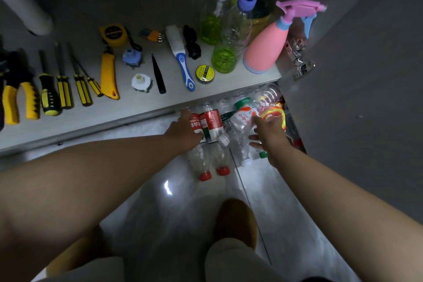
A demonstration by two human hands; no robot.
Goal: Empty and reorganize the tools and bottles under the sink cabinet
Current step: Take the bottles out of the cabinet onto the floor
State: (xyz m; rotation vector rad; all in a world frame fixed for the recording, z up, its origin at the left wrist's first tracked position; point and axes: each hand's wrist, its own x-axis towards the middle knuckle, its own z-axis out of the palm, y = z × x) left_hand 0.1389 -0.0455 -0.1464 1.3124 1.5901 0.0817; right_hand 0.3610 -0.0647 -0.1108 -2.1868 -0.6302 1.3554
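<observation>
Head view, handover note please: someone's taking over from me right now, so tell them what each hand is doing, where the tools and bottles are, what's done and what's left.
Left hand: grips a red-labelled bottle lying on the floor.
Right hand: open, fingers spread on the pile of empty bottles beside it.
Done: tools lie in a row on the cabinet shelf. The pump bottle, purple-capped bottle and pink spray bottle stand upright at its right end.
Left: the floor bottles lie loose in front of the cabinet and likely need sorting or putting away.
</observation>
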